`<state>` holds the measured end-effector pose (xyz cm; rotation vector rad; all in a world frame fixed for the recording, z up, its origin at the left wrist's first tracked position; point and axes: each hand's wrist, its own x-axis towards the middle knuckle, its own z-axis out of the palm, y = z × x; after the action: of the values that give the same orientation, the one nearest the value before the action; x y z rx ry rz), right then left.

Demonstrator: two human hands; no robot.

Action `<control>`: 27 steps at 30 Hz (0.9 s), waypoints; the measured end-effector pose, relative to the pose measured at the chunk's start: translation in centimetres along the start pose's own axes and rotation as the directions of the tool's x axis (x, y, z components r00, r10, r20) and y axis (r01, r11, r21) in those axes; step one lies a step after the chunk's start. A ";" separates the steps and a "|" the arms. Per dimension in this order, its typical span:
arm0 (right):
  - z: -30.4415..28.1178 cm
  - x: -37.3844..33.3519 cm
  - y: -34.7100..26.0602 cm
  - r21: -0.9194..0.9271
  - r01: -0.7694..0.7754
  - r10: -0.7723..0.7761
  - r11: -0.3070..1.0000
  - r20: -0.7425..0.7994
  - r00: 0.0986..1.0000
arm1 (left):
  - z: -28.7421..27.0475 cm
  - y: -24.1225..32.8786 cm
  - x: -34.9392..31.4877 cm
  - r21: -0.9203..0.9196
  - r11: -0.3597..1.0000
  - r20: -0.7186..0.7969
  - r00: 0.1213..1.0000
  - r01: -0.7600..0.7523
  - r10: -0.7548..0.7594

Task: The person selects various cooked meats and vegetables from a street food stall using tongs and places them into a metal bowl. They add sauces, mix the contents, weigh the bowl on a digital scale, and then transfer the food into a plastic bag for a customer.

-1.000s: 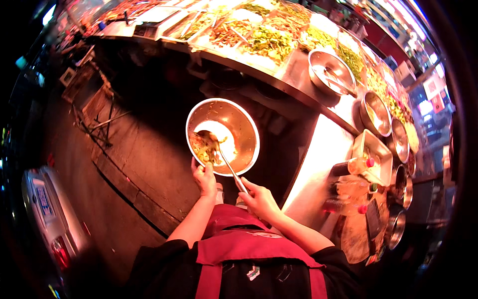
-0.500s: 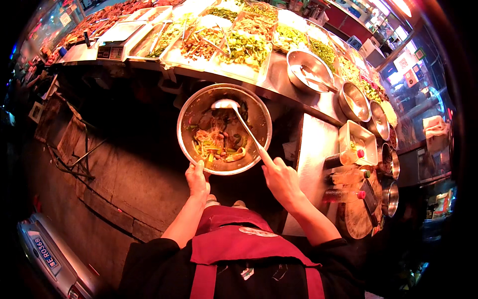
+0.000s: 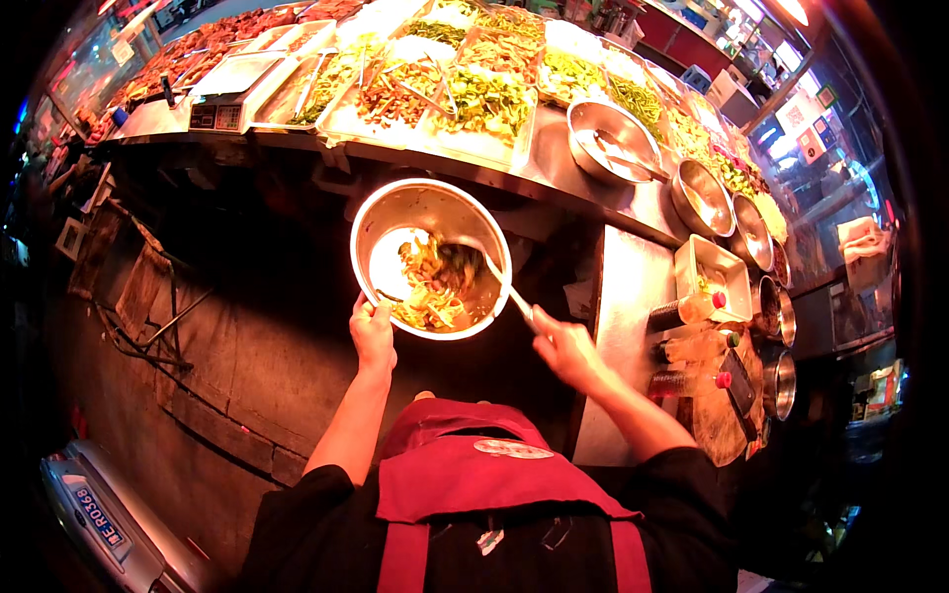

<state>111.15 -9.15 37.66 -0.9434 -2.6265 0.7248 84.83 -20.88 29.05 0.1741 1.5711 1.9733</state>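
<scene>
A round steel mixing bowl (image 3: pixel 384 212) hangs in the air before me, tilted, with its rim gripped by my left hand (image 3: pixel 373 334) at the lower left. In it lies a mix of noodles and vegetables (image 3: pixel 432 287), gathered toward the lower middle. My right hand (image 3: pixel 565 348) is closed around the handle of a metal serving spoon (image 3: pixel 522 302). That handle crosses the bowl's right rim, and the spoon's head is blurred among the food.
Food trays (image 3: pixel 484 104) line the counter ahead, with a scale (image 3: pixel 229 89) at left. Steel bowls (image 3: pixel 615 138) stand at right. On the steel side table (image 3: pixel 633 272) are bottles (image 3: pixel 684 311), a white tub (image 3: pixel 714 277) and a round chopping board (image 3: pixel 717 425). A folding chair (image 3: pixel 148 287) stands left, a parked car (image 3: pixel 109 519) lower left.
The bowl has tipped and shifted slightly left. The spoon has swung from the upper part of the bowl down into the food on the right. My right hand has moved slightly right and down.
</scene>
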 end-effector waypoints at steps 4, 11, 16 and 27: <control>-1.7 -4.4 -4.3 0.237 -0.215 0.172 0.947 0.190 0.967 | -1.3 -4.1 1.6 0.056 0.998 -0.105 0.994 0.009 -0.003; -4.4 -4.3 -6.1 -0.237 -0.021 0.088 0.971 0.277 0.957 | -0.4 -2.9 -0.4 -0.111 0.989 -0.055 0.993 0.099 -0.106; -1.9 -0.4 -3.5 -0.295 -0.071 0.046 0.953 -0.090 0.995 | 0.7 -1.8 -1.9 -0.175 0.978 0.026 0.993 0.117 -0.114; -4.6 -0.3 -1.7 -0.320 0.006 0.032 0.947 0.114 0.993 | 0.9 -2.7 -1.8 -0.150 0.985 -0.014 0.996 0.087 -0.090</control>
<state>112.31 -8.84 42.41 -1.0302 -2.9036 0.3694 87.73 -20.82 27.27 0.0231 1.4122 2.0192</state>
